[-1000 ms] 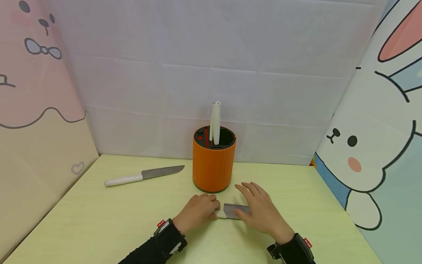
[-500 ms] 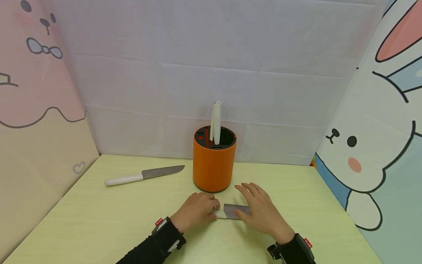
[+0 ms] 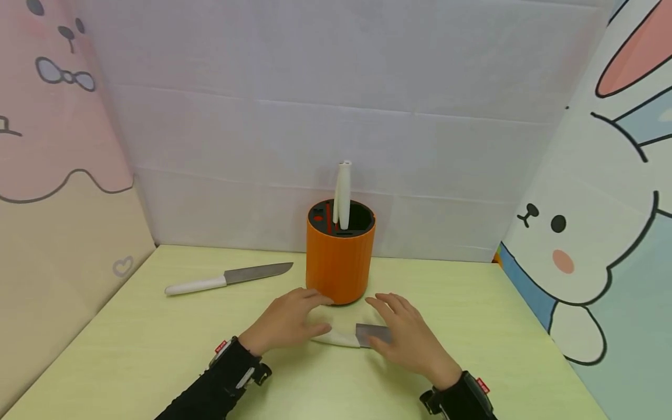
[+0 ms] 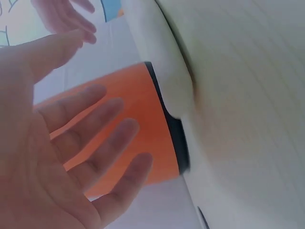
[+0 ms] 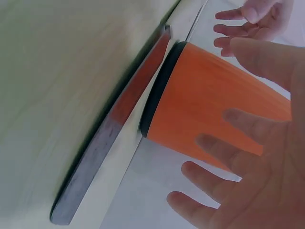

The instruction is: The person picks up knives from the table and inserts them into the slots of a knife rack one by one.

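A kitchen knife point(image 3: 342, 339) lies on the table before the knife block, its white handle to the left and its broad grey blade to the right. My left hand point(image 3: 286, 321) is beside the handle's left end, fingers spread and holding nothing. Over the blade, my right hand point(image 3: 406, 338) is spread with relaxed fingers and hides the far end from the head view. The right wrist view shows the blade point(image 5: 93, 167) apart from the fingers, reflecting orange. In the left wrist view, the pale handle point(image 4: 167, 71) lies past the open palm.
An orange, round knife block point(image 3: 340, 265) with a black top stands behind the hands, white handles point(image 3: 343, 192) sticking up from it. A second white-handled knife point(image 3: 254, 273) lies on the table point(image 3: 157, 350) to the left. Printed sheets hang around the sides.
My left hand has let go of the knife's handle and moved left, its fingers opening out, so more of the handle shows. The right hand has shifted slightly left; the knife lies in place.
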The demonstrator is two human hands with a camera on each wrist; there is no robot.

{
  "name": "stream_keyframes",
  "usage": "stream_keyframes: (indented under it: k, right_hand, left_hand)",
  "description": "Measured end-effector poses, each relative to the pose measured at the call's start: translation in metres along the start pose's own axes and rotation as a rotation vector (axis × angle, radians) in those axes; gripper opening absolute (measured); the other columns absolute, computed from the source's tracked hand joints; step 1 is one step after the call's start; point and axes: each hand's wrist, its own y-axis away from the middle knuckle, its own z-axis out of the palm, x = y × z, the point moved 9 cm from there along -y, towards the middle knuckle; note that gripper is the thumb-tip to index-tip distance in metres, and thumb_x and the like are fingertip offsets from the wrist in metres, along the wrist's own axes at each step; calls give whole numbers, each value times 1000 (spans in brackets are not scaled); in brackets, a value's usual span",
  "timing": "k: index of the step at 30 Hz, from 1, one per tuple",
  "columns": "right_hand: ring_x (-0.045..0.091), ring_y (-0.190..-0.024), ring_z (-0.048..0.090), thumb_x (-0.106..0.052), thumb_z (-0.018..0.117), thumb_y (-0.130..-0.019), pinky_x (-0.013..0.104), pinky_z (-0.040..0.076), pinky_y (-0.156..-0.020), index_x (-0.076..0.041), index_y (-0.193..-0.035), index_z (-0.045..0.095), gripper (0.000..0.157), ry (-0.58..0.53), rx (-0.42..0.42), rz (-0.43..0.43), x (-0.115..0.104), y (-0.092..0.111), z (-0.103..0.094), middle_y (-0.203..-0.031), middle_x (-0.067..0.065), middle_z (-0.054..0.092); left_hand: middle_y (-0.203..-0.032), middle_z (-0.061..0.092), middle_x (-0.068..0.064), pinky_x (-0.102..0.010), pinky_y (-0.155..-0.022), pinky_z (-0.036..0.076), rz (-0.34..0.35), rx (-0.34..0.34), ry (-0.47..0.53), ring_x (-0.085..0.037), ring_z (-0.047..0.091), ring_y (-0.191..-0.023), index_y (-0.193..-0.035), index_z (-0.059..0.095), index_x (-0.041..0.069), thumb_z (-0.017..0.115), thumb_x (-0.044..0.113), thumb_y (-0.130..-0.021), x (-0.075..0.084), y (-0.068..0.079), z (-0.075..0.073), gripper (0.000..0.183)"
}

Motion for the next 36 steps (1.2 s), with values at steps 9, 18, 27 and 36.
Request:
stream_keyframes:
  k: [9, 18, 27, 36]
  right_hand:
    - [25, -121, 43, -33, 75, -81, 49, 43, -94, -16, -134, 52, 60, -56, -26, -16, -13, -13, 16, -131, 5, 50]
    - [20, -106, 50, -27, 75, -82, 39, 47, -89, -12, -128, 57, 51, -85, -135, -31, -30, -30, 36, -122, 1, 54]
    - [17, -98, 54, -21, 78, -79, 34, 48, -89, -13, -116, 65, 40, -18, -236, -18, -41, -41, 57, -108, -1, 59]
    - [12, -81, 52, -13, 80, -75, 27, 48, -75, -15, -106, 69, 33, 23, -238, -62, -49, -40, 64, -95, -4, 60]
  left_hand:
    - [-130, 51, 7, -46, -91, 45, -80, 116, 43, -16, 47, -118, -130, 56, 30, 44, 67, -92, -24, 16, -18, 54]
    - [-137, 45, 14, -50, -94, 43, -81, 201, 175, -14, 40, -127, -140, 46, 28, 50, 61, -92, -31, 23, -30, 58]
    - [-145, 40, 4, -56, -98, 38, -57, 197, 244, -20, 34, -132, -145, 38, 23, 52, 56, -93, -32, 27, -30, 63]
    - [-146, 38, 5, -53, -99, 38, -45, 190, 233, -19, 33, -132, -146, 36, 23, 52, 56, -93, -32, 26, -30, 64]
